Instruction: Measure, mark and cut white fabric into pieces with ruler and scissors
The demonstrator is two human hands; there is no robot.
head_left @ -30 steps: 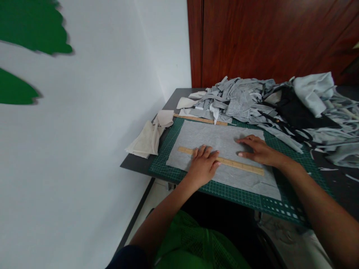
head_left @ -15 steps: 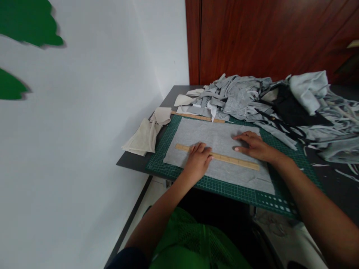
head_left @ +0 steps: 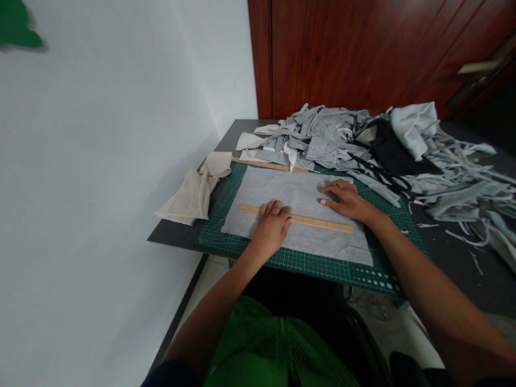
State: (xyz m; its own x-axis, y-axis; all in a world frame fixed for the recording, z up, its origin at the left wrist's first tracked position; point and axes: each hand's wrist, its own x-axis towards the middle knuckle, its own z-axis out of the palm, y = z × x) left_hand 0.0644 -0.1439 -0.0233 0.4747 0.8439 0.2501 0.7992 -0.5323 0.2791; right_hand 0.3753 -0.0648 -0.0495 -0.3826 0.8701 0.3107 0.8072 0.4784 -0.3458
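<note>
A grey cloth [head_left: 310,193] lies spread on a green cutting mat [head_left: 226,207]. Across the cloth runs a wooden ruler [head_left: 322,222], slightly slanted. My left hand [head_left: 274,223] rests on the ruler left of its middle, fingers laid flat over it and not wrapped round it. My right hand [head_left: 342,199] is on the right part of the cloth, beyond the ruler, with thumb and forefinger apart and nothing between them. A second wooden strip [head_left: 274,164], perhaps another ruler, lies along the mat's far edge, partly covered by scraps.
Grey cloth scraps [head_left: 322,134] are heaped along the back of the dark table [head_left: 455,269]. Black-handled scissors [head_left: 377,169] lie among them near a black cloth [head_left: 397,150]. Folded cream cloth [head_left: 189,199] sits at the left edge, beside a white wall [head_left: 121,161].
The camera view has turned a little to the right, so everything sits further left. Both hands, the ruler and the cloth keep nearly the same places relative to each other.
</note>
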